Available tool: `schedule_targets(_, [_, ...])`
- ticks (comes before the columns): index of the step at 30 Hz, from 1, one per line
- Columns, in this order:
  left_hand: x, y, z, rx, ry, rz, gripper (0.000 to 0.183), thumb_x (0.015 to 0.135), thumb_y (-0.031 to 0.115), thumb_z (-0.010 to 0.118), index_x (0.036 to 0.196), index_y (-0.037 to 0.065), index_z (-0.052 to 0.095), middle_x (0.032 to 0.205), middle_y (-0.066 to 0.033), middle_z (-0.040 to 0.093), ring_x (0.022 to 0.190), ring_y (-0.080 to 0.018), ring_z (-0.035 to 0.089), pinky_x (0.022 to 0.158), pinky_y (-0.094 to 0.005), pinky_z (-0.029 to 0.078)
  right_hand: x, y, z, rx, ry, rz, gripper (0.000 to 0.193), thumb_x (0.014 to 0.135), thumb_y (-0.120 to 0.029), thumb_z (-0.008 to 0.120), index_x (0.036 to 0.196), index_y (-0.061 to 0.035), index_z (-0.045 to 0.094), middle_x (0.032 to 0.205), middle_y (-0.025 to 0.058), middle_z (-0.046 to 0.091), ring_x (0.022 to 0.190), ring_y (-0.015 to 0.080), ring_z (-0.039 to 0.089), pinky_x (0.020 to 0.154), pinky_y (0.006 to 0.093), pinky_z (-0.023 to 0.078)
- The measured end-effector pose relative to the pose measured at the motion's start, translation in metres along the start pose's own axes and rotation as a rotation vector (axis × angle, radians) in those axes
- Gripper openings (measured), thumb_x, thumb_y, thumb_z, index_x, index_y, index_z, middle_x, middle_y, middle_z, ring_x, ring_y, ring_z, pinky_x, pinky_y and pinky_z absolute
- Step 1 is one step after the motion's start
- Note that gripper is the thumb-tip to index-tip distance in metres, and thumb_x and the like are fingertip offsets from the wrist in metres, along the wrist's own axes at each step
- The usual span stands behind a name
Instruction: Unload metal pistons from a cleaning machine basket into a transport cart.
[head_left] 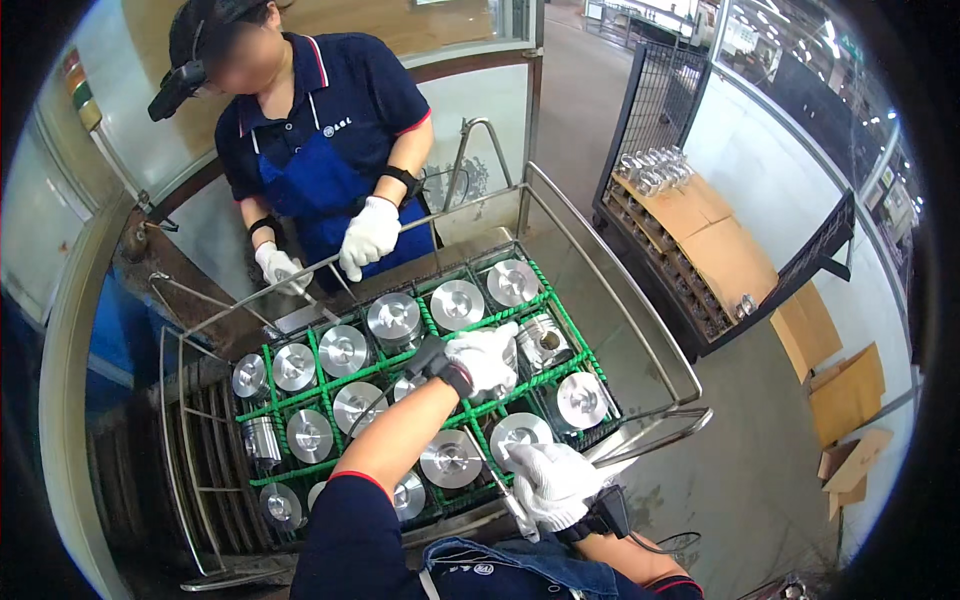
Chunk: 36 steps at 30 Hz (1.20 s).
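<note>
Metal pistons, such as a round-topped one (450,458), stand in rows in a green-wrapped wire basket (375,375). My left hand (482,362), in a white glove, reaches over the middle of the basket, its bent fingers closed on a piston mostly hidden beneath it. Just beyond, a piston (543,341) lies on its side with its pin hole showing. My right hand (555,485), gloved too, is closed at the near right edge, around a slim metal rod (512,502) with a thicker near end. Beside that hand sits another piston (520,437).
A metal rail (620,285) rings the basket. Across it, a co-worker in a blue apron (330,215) rests gloved hands (368,238) near the rail. At right stands a mesh-sided rack (650,110) with cardboard (725,250) and shiny parts. Cardboard pieces (848,390) lean at the wall.
</note>
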<state>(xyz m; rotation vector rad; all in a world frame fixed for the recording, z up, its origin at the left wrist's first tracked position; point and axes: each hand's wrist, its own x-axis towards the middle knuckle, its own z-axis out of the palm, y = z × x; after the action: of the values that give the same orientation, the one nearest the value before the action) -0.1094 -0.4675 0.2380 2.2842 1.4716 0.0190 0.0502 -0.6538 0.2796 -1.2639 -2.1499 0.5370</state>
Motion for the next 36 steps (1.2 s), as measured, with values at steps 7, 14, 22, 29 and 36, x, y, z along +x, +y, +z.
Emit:
schedule_targets(7, [0.039,0.012,0.029,0.173,0.156,0.087,0.058,0.073,0.045,0.065,0.119,0.011,0.052,0.103,-0.0131,0.063,0.096,-0.0319,0.062,0.083,-0.0466,0.048,0.001,-0.002,-0.003,-0.005,-0.001,0.053,0.037,0.074,-0.011,0.062,0.111,-0.0099,0.06,0.081,0.0098,0.062,0.07,0.0304,0.062,0.063,0.0398,0.052])
schedule_targets(14, [0.121,0.005,0.08,-0.12,0.017,-0.031,0.072,0.079,0.05,0.06,0.132,0.003,0.045,0.123,-0.0169,0.059,0.113,-0.0323,0.056,0.098,-0.038,0.043,0.001,-0.002,0.0,-0.053,-0.01,0.037,0.037,0.075,-0.012,0.062,0.112,-0.011,0.06,0.083,0.0102,0.062,0.074,0.0297,0.063,0.063,0.04,0.052])
schedule_targets(22, [0.089,0.059,0.05,0.171,0.348,0.332,0.044,0.072,0.032,0.069,0.107,0.01,0.056,0.103,-0.011,0.061,0.093,-0.0278,0.06,0.084,-0.0408,0.046,0.003,-0.008,0.0,-0.068,-0.007,0.057,0.035,0.073,-0.01,0.065,0.108,-0.0106,0.062,0.087,0.0099,0.065,0.077,0.029,0.065,0.066,0.0383,0.054])
schedule_targets(29, [0.036,0.035,0.021,-0.045,0.394,0.2,0.029,0.084,0.035,0.057,0.098,0.01,0.062,0.09,-0.0148,0.065,0.085,-0.0342,0.062,0.077,-0.0475,0.048,0.007,-0.014,-0.001,-0.042,0.031,0.064,0.033,0.071,-0.011,0.062,0.103,-0.0105,0.064,0.079,0.0102,0.065,0.07,0.0309,0.062,0.063,0.0406,0.051])
schedule_targets(36, [-0.124,-0.171,-0.037,0.147,0.848,-0.492,0.03,0.085,0.035,0.057,0.077,0.007,0.065,0.075,-0.0165,0.064,0.071,-0.0348,0.061,0.066,-0.046,0.047,0.003,-0.022,0.004,-0.052,0.108,0.152,0.026,0.073,-0.008,0.062,0.099,-0.0121,0.065,0.081,0.0123,0.063,0.077,0.0332,0.06,0.071,0.0434,0.049])
